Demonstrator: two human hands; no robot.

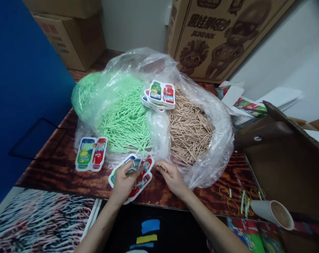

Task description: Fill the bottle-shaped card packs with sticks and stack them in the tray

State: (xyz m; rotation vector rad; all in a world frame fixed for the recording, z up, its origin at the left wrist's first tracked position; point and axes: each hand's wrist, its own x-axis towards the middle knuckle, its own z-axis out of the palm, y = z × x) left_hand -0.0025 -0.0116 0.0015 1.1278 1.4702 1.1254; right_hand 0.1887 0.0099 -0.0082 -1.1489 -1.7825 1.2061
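My left hand (124, 182) is closed on a jar-shaped Sprite-and-Cola card packet (147, 177), thumb and fingers at its upper part. More such packets seem to lie under it at the table's front edge. To its right, my right hand (173, 178) pinches a small bundle of brown sticks (162, 166), ends facing the packet. Behind the hands, a heap of thin green sticks (125, 121) and a heap of brown sticks (192, 130) lie in clear plastic bags (159, 131). A stack of packets (162, 94) rests between the heaps. One more packet (91, 154) lies at the left.
At the right, a paper cup (271, 213) lies tilted near rubber bands (232, 205) and loose green sticks. An open carton (286, 168) stands there. Behind are a large printed box (214, 42) and stacked cartons (70, 38). A blue panel (25, 88) borders the left.
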